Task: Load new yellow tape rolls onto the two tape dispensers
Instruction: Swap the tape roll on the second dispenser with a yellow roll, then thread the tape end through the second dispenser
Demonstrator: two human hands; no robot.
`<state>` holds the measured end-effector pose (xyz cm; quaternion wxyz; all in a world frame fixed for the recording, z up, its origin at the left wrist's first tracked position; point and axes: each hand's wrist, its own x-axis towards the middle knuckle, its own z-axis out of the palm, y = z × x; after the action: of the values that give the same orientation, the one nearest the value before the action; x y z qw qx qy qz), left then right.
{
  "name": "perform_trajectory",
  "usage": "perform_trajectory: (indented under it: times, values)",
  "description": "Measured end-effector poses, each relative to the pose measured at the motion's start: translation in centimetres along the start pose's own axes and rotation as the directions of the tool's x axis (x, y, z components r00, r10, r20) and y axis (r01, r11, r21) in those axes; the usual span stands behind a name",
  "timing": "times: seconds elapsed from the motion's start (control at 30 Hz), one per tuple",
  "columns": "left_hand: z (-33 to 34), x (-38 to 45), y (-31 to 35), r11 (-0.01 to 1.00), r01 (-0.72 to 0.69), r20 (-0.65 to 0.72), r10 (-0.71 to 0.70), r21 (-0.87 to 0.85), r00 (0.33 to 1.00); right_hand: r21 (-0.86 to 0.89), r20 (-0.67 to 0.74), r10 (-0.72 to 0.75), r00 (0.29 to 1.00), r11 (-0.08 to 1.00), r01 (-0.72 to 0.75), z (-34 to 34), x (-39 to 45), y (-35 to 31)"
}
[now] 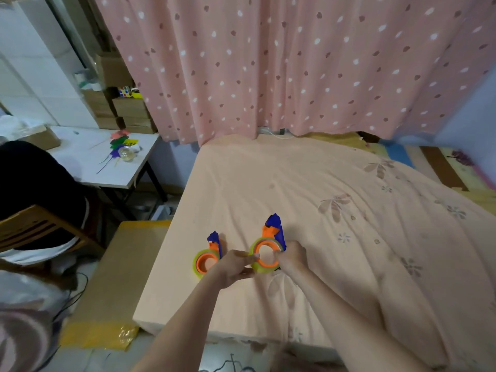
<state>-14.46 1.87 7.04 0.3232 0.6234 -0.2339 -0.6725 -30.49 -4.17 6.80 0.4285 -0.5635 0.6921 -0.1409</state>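
Note:
Two blue-and-orange tape dispensers lie on the peach bed sheet (308, 189). The left dispenser (213, 244) carries a yellow tape roll (198, 260) around its orange hub and nobody touches it. The right dispenser (272, 229) also has a yellow tape roll (264, 268) on its orange hub. My left hand (236, 267) pinches the left rim of that roll. My right hand (291, 255) grips its right side against the blue body. The lower part of the right dispenser is hidden behind my hands.
A cardboard box (118, 277) with yellow tape stands against the bed's left edge. Beyond it, a white folding table (107, 167) holds coloured paper bits and a small glass jar (126, 153). A person in black sits on a wooden chair (35, 229) at left. Pink curtain (268, 63) hangs behind the bed.

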Motion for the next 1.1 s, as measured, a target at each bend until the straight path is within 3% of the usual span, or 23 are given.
perform_trajectory:
  times: [0.2, 0.3, 0.5, 0.67, 0.8, 0.97, 1.03, 1.1]
  values:
    - [-1.3, 1.9, 0.4, 0.994, 0.091, 0.004, -0.091, 0.060, 0.996, -0.051, 0.070, 0.044, 0.997, 0.998, -0.040, 0.9, 2.0, -0.1]
    - [-2.0, 2.7, 1.1, 0.993, 0.087, 0.011, -0.088, 0.074, 0.996, 0.065, 0.114, 0.035, 0.993, 0.997, -0.042, 0.8, 3.4, -0.4]
    - [-2.0, 3.8, 3.8, 0.997, 0.029, 0.007, -0.029, -0.068, 1.000, 0.293, 0.215, -0.028, 0.976, 0.955, -0.037, -0.6, 6.5, -1.3]
    - [-2.0, 3.9, 5.5, 1.000, -0.007, 0.159, 0.006, 0.003, 0.987, 0.496, 0.414, -0.102, 0.905, 0.859, -0.130, -0.9, 7.3, -2.1]
    - [-2.0, 4.7, 6.0, 0.997, -0.078, 0.236, 0.070, 0.025, 0.969, 0.553, 0.480, -0.159, 0.862, 0.818, -0.157, -0.3, 7.2, -3.0]
    - [-2.6, 5.7, 6.3, 0.985, -0.157, 0.217, 0.169, -0.071, 0.961, 0.508, 0.398, -0.162, 0.903, 0.859, -0.070, -0.8, 6.4, -5.1]
    - [-2.7, 6.0, 6.5, 0.976, -0.185, 0.201, 0.205, -0.117, 0.958, 0.420, 0.352, -0.190, 0.917, 0.907, 0.027, -1.5, 6.3, -6.4]
    - [-2.6, 6.0, 6.8, 0.966, -0.199, 0.164, 0.226, -0.167, 0.960, 0.253, 0.213, -0.207, 0.955, 0.956, 0.151, -2.3, 6.3, -7.5]
